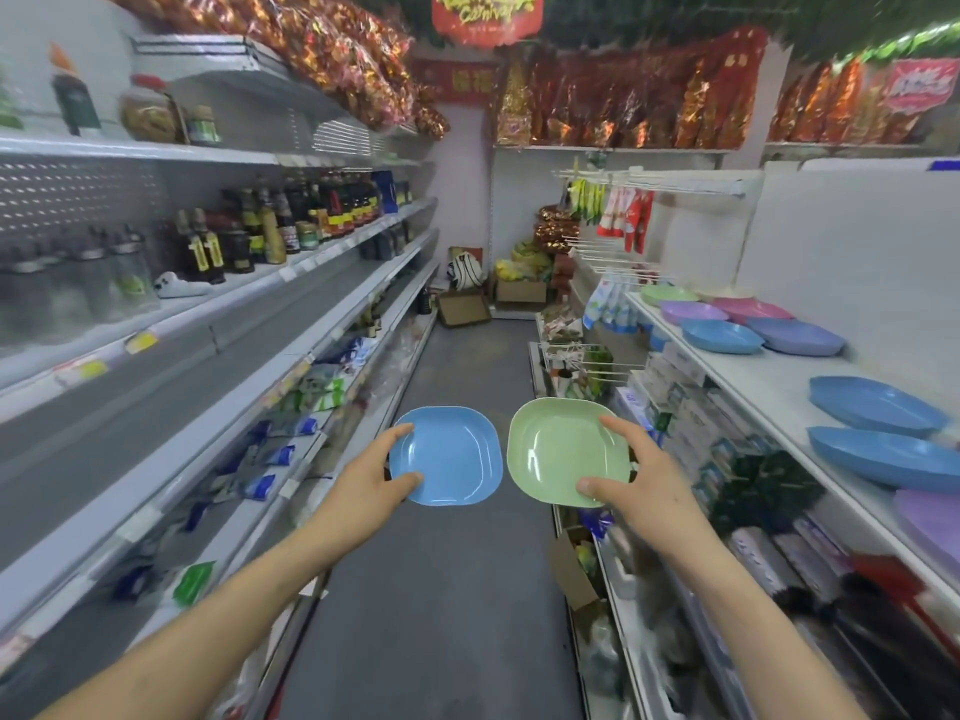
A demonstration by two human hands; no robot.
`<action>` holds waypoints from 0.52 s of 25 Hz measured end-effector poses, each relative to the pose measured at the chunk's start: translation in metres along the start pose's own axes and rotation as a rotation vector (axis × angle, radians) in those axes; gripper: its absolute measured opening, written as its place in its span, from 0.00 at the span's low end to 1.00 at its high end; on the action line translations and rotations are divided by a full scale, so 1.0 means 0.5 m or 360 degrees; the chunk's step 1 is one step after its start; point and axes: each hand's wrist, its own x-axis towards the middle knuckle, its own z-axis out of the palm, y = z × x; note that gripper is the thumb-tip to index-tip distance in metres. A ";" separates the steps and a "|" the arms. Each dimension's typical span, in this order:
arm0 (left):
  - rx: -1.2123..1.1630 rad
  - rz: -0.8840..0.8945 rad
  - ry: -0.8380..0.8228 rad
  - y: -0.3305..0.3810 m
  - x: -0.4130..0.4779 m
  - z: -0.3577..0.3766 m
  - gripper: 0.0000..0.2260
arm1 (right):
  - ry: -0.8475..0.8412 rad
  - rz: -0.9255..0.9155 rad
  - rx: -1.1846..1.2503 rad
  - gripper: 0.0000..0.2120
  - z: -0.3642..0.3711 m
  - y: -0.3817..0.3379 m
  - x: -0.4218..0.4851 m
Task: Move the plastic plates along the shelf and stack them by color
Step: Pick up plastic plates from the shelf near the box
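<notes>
Sorting is looking less than half done, I judge: the left hand [371, 483] is pinching a blue plate [452, 457] by its rim, thumb on top, and the right hand [639, 478] is pinching a green plate [563, 449] likewise, both plates hanging over the aisle [457, 589], off the shelf [769, 376]. On that shelf two near blues [878, 405] are lying together beside a purple [930, 522], while the far plates [722, 336], green, purple, pink and blue, are lying spread singly, so most stacking is waiting.
</notes>
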 end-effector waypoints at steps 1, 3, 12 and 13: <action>0.0013 0.0001 0.0008 -0.011 0.032 -0.013 0.26 | -0.0010 -0.0005 0.0001 0.37 0.022 -0.002 0.030; 0.0030 0.0017 0.0014 -0.035 0.104 -0.048 0.27 | -0.0019 -0.0003 0.0005 0.38 0.071 -0.006 0.094; 0.0074 0.0135 -0.0050 -0.115 0.422 -0.208 0.26 | 0.0090 -0.0032 -0.0035 0.38 0.251 -0.066 0.358; 0.0067 0.0134 -0.0054 -0.125 0.450 -0.216 0.25 | 0.0095 -0.0019 -0.0043 0.38 0.265 -0.065 0.377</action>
